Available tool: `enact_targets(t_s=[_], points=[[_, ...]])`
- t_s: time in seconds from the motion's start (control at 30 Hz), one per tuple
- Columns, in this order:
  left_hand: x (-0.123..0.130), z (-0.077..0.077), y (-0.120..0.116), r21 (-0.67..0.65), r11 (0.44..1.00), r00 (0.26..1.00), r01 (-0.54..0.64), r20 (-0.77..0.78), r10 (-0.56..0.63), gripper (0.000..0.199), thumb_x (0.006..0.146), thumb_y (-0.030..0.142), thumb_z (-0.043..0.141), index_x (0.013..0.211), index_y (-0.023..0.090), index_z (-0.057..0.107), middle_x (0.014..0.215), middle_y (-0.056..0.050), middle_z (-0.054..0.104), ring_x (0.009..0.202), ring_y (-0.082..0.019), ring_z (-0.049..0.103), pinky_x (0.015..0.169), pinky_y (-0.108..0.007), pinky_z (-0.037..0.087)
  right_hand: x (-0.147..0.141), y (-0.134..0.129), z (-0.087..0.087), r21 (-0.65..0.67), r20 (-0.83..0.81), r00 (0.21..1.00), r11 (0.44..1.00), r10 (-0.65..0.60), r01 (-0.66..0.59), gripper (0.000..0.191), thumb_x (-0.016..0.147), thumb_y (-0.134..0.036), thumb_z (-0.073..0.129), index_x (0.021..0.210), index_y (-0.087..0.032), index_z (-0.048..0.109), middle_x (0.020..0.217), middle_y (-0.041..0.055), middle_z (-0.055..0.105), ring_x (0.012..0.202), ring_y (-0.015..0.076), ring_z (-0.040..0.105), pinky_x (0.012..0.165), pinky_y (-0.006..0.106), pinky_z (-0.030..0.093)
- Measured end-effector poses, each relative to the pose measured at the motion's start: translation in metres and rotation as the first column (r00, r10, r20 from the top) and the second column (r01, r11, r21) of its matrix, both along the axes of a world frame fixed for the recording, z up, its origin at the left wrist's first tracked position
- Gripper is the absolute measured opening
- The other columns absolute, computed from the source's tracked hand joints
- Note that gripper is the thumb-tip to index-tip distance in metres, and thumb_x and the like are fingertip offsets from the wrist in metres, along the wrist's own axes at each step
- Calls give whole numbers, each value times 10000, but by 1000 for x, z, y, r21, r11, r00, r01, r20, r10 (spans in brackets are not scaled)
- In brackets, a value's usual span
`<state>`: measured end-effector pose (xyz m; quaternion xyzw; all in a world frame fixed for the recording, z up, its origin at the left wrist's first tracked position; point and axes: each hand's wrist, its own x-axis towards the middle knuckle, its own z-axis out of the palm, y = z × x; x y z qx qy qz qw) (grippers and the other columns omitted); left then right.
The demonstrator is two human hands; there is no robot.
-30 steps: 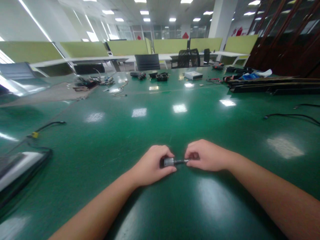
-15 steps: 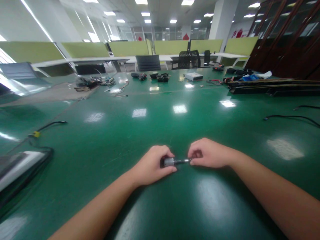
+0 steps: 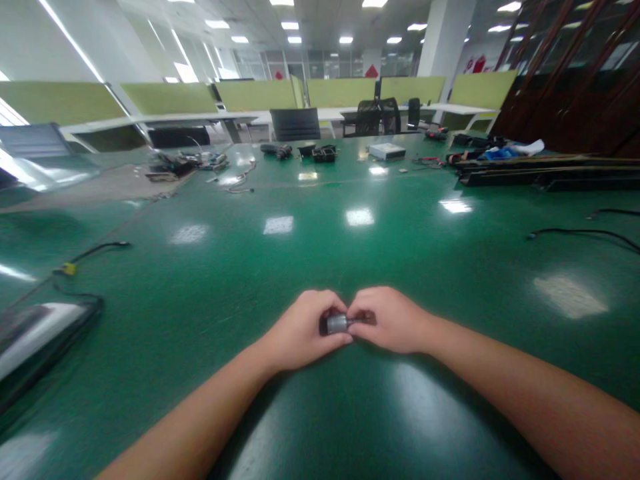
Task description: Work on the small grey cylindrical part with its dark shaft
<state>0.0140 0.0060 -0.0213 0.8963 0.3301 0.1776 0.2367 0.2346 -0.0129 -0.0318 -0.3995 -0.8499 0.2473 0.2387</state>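
Note:
Low in the middle of the head view, my left hand (image 3: 305, 331) curves around a small silver and black cylinder (image 3: 337, 324), which lies sideways just over the green tabletop (image 3: 320, 260). My right hand (image 3: 391, 320) is pinched on the thin shaft (image 3: 361, 320) at the cylinder's right end. The fingertips of both hands almost meet there. My right fingers cover most of the shaft.
A device with a white top (image 3: 45, 333) lies at the left edge near a black cable (image 3: 100, 251). Farther back are a flat silver box (image 3: 387, 151), small black parts (image 3: 320, 154) and long dark strips (image 3: 545, 175). Another cable (image 3: 585, 233) is at right.
My right hand has moved left along the shaft, from its far end to beside the cylinder. My left hand has stayed around the cylinder.

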Motion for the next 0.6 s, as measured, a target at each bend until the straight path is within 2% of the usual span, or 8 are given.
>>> enact_targets(t_s=[0.43, 0.6], points=[[1, 1, 0, 8, 1000, 1000, 13, -25, -12, 241, 795, 323, 774, 967, 202, 657, 906, -8, 671, 849, -192, 614, 816, -326, 411, 3, -2, -1, 50, 1, 1000, 999, 23, -23, 89, 821, -211, 697, 899, -181, 729, 833, 15, 677, 754, 140, 587, 700, 257, 417], [0, 2, 0, -2, 999, 999, 50, 1, -50, 303, 798, 409, 779, 973, 196, 654, 914, -15, 669, 849, -194, 616, 813, -325, 417, 2, -1, -3, 43, 5, 1000, 999, 16, -16, 97, 833, -219, 694, 919, -191, 731, 859, 17, 685, 764, 140, 588, 697, 256, 413]])
